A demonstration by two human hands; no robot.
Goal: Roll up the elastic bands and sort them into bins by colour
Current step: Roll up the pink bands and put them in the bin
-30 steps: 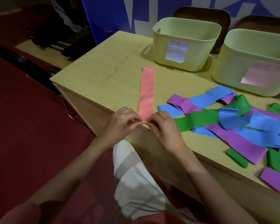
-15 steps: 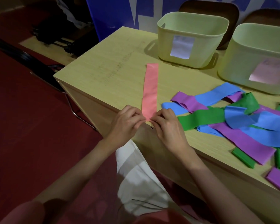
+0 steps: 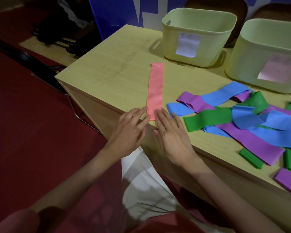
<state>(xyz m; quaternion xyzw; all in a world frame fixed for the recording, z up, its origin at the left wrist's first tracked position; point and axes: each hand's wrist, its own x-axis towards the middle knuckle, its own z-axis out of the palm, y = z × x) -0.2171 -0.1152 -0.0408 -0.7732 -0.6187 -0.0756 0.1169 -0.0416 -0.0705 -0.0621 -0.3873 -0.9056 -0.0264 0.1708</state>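
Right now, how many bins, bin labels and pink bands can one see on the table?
Bins: 2
Labels: 2
Pink bands: 1
Total: 5

A pink band (image 3: pixel 155 89) lies flat and straight in front of the left bin (image 3: pixel 198 37); right of it sprawls a tangle (image 3: pixel 242 118) — blue, purple, green bands — before the right bin (image 3: pixel 265 56).
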